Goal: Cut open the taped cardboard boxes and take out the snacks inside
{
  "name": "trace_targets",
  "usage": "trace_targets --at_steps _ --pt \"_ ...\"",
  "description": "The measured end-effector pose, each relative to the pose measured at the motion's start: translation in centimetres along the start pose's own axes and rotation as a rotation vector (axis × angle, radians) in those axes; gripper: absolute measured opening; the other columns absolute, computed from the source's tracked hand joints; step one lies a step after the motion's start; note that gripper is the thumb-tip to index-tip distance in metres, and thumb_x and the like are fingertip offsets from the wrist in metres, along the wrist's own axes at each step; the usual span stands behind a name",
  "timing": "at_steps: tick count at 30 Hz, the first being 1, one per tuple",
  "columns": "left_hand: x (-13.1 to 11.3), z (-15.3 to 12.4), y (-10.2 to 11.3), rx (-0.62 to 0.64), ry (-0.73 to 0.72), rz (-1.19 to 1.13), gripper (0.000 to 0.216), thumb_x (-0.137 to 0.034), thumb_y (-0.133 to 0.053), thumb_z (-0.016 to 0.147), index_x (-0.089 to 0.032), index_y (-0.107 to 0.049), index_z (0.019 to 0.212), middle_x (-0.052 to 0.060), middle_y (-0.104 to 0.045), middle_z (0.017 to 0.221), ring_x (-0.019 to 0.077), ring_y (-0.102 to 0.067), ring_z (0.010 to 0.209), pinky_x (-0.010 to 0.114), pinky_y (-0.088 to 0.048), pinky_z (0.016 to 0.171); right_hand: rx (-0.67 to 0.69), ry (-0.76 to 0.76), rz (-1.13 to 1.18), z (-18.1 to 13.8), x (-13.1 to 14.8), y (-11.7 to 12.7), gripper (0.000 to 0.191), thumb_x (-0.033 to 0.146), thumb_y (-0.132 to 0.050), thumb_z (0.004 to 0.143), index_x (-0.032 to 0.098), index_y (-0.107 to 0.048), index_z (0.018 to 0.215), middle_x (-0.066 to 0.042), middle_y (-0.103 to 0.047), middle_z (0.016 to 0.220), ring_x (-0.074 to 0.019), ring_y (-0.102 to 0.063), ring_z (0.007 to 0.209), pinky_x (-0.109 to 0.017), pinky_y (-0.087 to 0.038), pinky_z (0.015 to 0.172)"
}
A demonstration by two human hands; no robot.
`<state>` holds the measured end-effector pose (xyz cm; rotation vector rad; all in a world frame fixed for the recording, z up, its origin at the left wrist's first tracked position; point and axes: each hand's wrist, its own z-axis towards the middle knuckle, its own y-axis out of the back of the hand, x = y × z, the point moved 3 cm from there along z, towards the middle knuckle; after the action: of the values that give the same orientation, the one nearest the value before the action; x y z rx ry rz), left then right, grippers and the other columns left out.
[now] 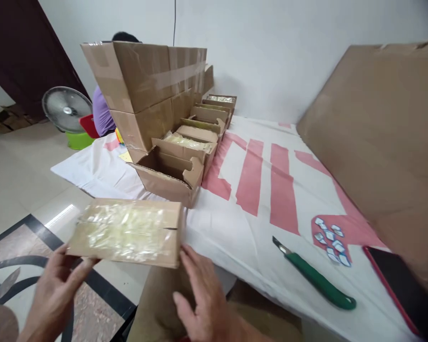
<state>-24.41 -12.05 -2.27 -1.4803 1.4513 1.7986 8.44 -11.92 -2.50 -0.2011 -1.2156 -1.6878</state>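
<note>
A small cardboard box [128,228] with shiny clear tape and something yellowish across its top is held up over my lap. My left hand [59,285] grips its near left corner, thumb at the lower edge and fingers curled partly out of sight beneath. At the box's right end, the fingertips of my right hand [201,289] touch the side; those fingers are stretched out and the thumb stands apart from the cardboard. A green-handled utility knife [316,280] lies on the table to the right, its blade exposed.
Open cardboard trays [167,175] line up beside stacked, taped cartons [146,80]. Small white packets [330,235] and a red-edged phone [395,285] lie on the taped white table cover [249,247]. A large cardboard sheet [388,133] stands right. Behind the cartons, a person's purple sleeve [103,111] shows near a fan [67,110].
</note>
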Motion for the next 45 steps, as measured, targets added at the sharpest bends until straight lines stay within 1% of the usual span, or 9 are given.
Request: trace_targets --at_steps 3,6,9,12,22,27,33,41,45 --pt "-4.7 -3.3 -6.0 0.115 -0.141 -0.165 0.068 -0.055 -0.077 0.072 -0.034 -0.056 0.134 0.008 -0.073 0.123 0.0389 -0.073 0.108 0.06 -0.063 0.092 -0.185 -0.096 -0.17 -4.8 -1.7 4.8 0.083 0.015 -0.057 0.088 0.023 -0.025 0.164 -0.015 -0.051 0.155 -0.0349 -0.055 0.137 -0.054 -0.053 0.106" --pt "-7.5 -5.5 -12.2 0.29 -0.23 -0.265 0.071 -0.048 -0.079 0.074 -0.03 -0.054 0.138 0.015 -0.064 0.135 0.0341 -0.073 0.106 0.052 -0.064 0.09 -0.314 -0.246 -0.321 -9.4 -3.9 8.2 0.072 0.022 -0.059 0.093 0.025 -0.034 0.16 -0.015 -0.057 0.149 -0.0349 -0.059 0.132 -0.053 -0.055 0.103" --pt "-8.3 -6.8 -17.2 0.416 -0.314 -0.303 0.061 -0.045 -0.074 0.08 -0.028 -0.056 0.136 0.014 -0.061 0.134 0.0298 -0.071 0.107 0.048 -0.061 0.094 -0.391 -0.353 -0.401 -12.9 -6.3 9.7 0.059 0.029 -0.058 0.096 0.022 -0.043 0.152 -0.016 -0.062 0.142 -0.0339 -0.062 0.127 -0.051 -0.056 0.101" --pt "-8.0 -7.3 -19.8 0.483 -0.4 -0.269 0.052 -0.044 -0.07 0.085 -0.027 -0.058 0.133 0.013 -0.06 0.133 0.0298 -0.065 0.115 0.05 -0.055 0.102 -0.417 -0.455 -0.38 -15.1 -8.4 10.1 0.05 0.033 -0.055 0.098 0.02 -0.048 0.146 -0.016 -0.066 0.136 -0.0315 -0.066 0.123 -0.048 -0.058 0.098" --pt "-10.8 -5.2 -21.6 0.306 -0.448 -0.37 0.053 -0.05 -0.058 0.095 -0.026 -0.054 0.142 0.011 -0.055 0.149 0.0302 -0.054 0.136 0.048 -0.042 0.115 -0.493 -0.608 -0.182 -15.7 -10.6 9.7 0.054 0.043 -0.057 0.096 0.019 -0.052 0.143 -0.016 -0.067 0.134 -0.0305 -0.068 0.117 -0.046 -0.059 0.095" --pt "-11.7 -6.5 -24.4 0.217 -0.399 -0.473 0.051 -0.048 -0.048 0.099 -0.023 -0.056 0.142 0.008 -0.057 0.15 0.0288 -0.049 0.142 0.041 -0.041 0.117 -0.52 -0.658 -0.177 -15.6 -10.4 9.0 0.049 0.045 -0.056 0.095 0.021 -0.056 0.138 -0.014 -0.07 0.129 -0.0293 -0.07 0.112 -0.043 -0.06 0.091" --pt "-11.6 -7.1 -24.0 0.177 -0.374 -0.451 0.047 -0.044 -0.048 0.097 -0.024 -0.059 0.138 0.006 -0.062 0.143 0.0286 -0.052 0.138 0.038 -0.044 0.113 -0.501 -0.682 -0.172 -14.8 -9.3 8.5 0.055 0.039 -0.056 0.095 0.017 -0.051 0.145 -0.016 -0.066 0.138 -0.0281 -0.068 0.119 -0.042 -0.059 0.096" --pt "-12.2 -6.7 -23.9 0.183 -0.408 -0.373 0.049 -0.047 -0.047 0.098 -0.023 -0.058 0.14 0.007 -0.062 0.142 0.0291 -0.053 0.137 0.038 -0.043 0.114 -0.435 -0.52 -0.412 -14.1 -11.4 15.3 0.03 0.035 -0.052 0.095 0.023 -0.074 0.111 -0.012 -0.075 0.122 -0.028 -0.069 0.115 -0.046 -0.054 0.1" --pt "-12.1 -6.7 -24.6 0.196 -0.409 -0.423 0.05 -0.047 -0.046 0.099 -0.023 -0.057 0.141 0.008 -0.061 0.144 0.0282 -0.053 0.138 0.038 -0.043 0.114 -0.283 -0.539 -0.704 -14.2 -14.7 18.2 0.036 0.033 -0.052 0.089 0.021 -0.072 0.117 -0.013 -0.073 0.125 -0.0334 -0.066 0.116 -0.051 -0.052 0.095"
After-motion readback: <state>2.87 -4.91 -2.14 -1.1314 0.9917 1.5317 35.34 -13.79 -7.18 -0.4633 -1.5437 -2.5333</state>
